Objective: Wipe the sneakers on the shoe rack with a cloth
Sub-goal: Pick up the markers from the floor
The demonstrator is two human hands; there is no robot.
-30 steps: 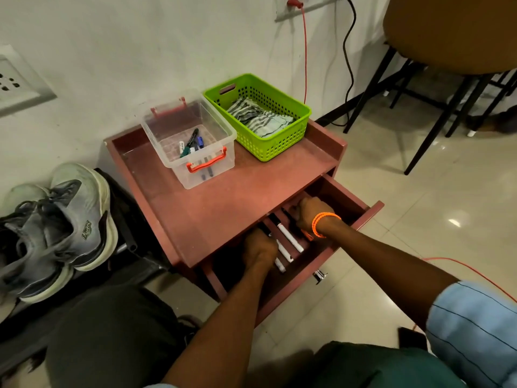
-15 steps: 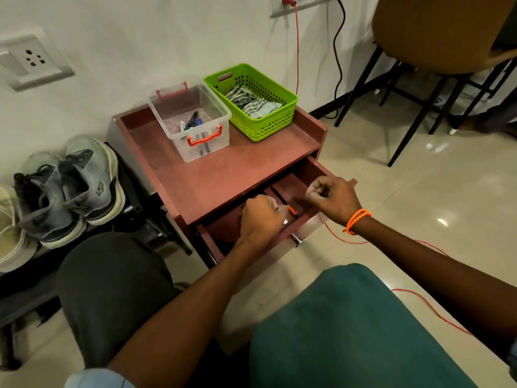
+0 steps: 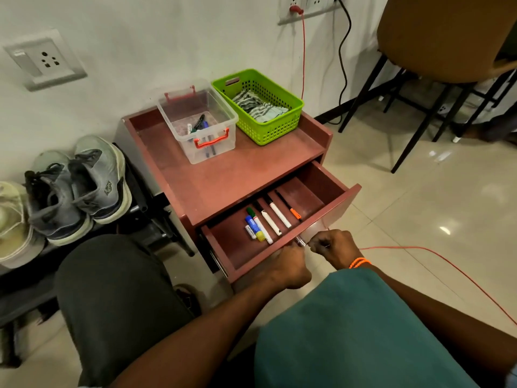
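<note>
A pair of grey sneakers (image 3: 78, 189) stands on a low black shoe rack (image 3: 25, 295) at the left. A striped cloth (image 3: 260, 106) lies folded in a green basket (image 3: 282, 127) on top of the red-brown cabinet (image 3: 223, 175). The cabinet's drawer (image 3: 330, 211) is pulled out, with several markers (image 3: 268, 219) lying inside. My left hand (image 3: 291, 266) is curled against the drawer's front edge. Just right of it, my right hand (image 3: 333, 246) pinches the small drawer knob (image 3: 300, 242). Neither hand touches the cloth or the sneakers.
A clear box (image 3: 173, 107) with pens stands beside the basket. A pale shoe (image 3: 11, 228) sits at the far left. A red cable (image 3: 436, 259) runs across the floor at right. A chair (image 3: 447, 37) with black legs stands at back right. My knees fill the foreground.
The drawer was nearly pushed in half a second ago and is now pulled far out. Both hands have come back toward me and sit at its front edge and knob.
</note>
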